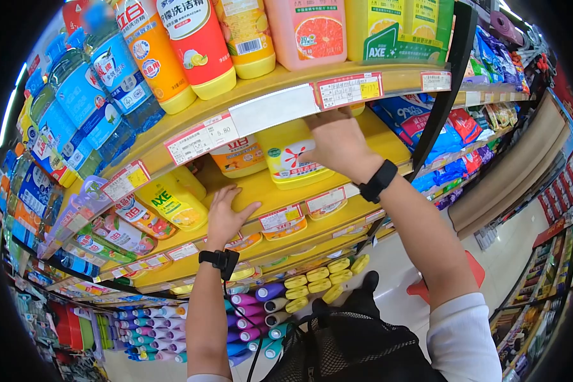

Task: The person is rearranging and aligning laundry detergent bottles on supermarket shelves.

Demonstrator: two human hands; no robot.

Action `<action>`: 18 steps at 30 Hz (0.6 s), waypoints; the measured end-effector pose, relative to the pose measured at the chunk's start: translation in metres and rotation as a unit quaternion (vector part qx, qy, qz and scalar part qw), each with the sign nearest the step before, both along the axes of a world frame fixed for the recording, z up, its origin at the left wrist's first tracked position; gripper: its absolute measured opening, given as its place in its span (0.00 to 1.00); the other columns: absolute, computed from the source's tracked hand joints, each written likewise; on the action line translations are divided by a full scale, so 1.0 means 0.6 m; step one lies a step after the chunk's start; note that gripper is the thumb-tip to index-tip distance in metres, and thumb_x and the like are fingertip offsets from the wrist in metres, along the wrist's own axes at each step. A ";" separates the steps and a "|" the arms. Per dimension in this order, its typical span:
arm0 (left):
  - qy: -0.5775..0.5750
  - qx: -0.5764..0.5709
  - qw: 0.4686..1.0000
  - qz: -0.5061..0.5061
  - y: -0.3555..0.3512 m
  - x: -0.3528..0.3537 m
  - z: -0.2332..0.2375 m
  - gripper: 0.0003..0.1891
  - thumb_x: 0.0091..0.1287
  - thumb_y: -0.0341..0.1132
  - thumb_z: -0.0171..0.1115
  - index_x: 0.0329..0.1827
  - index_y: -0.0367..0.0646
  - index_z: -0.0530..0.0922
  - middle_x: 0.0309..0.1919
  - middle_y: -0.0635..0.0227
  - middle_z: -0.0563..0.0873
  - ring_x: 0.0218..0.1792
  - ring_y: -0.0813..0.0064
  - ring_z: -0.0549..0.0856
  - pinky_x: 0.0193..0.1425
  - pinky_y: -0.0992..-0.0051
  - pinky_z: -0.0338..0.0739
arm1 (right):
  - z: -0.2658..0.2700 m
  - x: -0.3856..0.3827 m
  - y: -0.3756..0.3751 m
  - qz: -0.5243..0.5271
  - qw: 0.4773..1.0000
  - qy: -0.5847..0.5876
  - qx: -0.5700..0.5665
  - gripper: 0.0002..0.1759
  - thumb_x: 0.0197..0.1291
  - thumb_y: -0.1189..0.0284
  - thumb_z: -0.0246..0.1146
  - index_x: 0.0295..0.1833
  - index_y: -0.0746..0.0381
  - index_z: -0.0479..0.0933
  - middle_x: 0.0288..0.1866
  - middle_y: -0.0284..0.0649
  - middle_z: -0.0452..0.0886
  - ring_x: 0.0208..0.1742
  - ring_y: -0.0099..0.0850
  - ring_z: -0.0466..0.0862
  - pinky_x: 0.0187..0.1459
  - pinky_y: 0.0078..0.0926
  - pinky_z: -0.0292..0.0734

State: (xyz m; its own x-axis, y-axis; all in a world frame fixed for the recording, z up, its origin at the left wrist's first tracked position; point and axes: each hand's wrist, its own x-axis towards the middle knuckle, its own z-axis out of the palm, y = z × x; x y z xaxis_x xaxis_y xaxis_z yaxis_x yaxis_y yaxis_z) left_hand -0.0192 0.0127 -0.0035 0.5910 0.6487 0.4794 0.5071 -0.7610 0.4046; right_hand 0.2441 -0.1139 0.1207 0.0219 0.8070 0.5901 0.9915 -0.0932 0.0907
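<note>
In the head view, the person's right hand (340, 145) reaches in from the right to a yellow bottle (294, 155) with a red splash design on its white label. The bottle stands on the middle shelf (388, 145), below the price-tag strip (274, 102) of the upper shelf, directly to the left of the hand. The thumb lies across the right part of the bottle's front, while the other fingers go up behind the strip, where their tips are hidden, so whether the hand has closed on the bottle cannot be told. The left hand (226, 218) is open, thumb and fingers spread, at the front of the same shelf, lower and to the left of the yellow bottle and apart from it. An orange-labelled bottle (239, 156) stands just beside the yellow one, on its left, farther in from the left hand's fingertips. Left of the left hand, a yellow AXE bottle (173, 202) leans at a tilt in the view. Each wrist wears a black band, and large bottles line the upper shelf above both hands.
</note>
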 end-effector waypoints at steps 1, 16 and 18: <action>0.000 0.000 1.000 -0.002 0.001 0.000 0.000 0.32 0.56 0.52 0.77 0.53 0.32 0.83 0.57 0.52 0.82 0.59 0.52 0.79 0.64 0.60 0.75 | 0.002 0.007 -0.007 -0.007 1.000 0.002 -0.010 0.51 0.41 0.51 0.79 0.69 0.65 0.70 0.69 0.52 0.73 0.72 0.46 0.69 0.72 0.47 0.61; -0.004 -0.021 1.000 0.010 -0.005 0.004 0.002 0.32 0.55 0.52 0.77 0.53 0.32 0.83 0.58 0.52 0.82 0.61 0.53 0.79 0.65 0.59 0.74 | 0.001 0.182 -0.080 -0.107 0.994 -0.021 -0.025 0.51 0.35 0.65 0.83 0.69 0.63 0.68 0.64 0.50 0.78 0.69 0.45 0.74 0.64 0.49 0.72; -0.005 -0.014 1.000 0.011 -0.004 0.005 0.000 0.32 0.55 0.51 0.77 0.52 0.32 0.83 0.58 0.52 0.82 0.60 0.53 0.79 0.65 0.59 0.75 | 0.002 0.194 -0.082 -0.111 0.993 -0.007 -0.028 0.47 0.34 0.67 0.83 0.64 0.65 0.71 0.61 0.52 0.78 0.66 0.48 0.75 0.65 0.46 0.71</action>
State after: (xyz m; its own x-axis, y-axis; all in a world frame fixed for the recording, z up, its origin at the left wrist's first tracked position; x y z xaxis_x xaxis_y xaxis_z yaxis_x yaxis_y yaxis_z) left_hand -0.0163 0.0102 -0.0037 0.5711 0.6752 0.4669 0.5200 -0.7377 0.4307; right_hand 0.3606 -0.1631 0.1221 0.1953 0.8153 0.5452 0.9459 -0.3034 0.1149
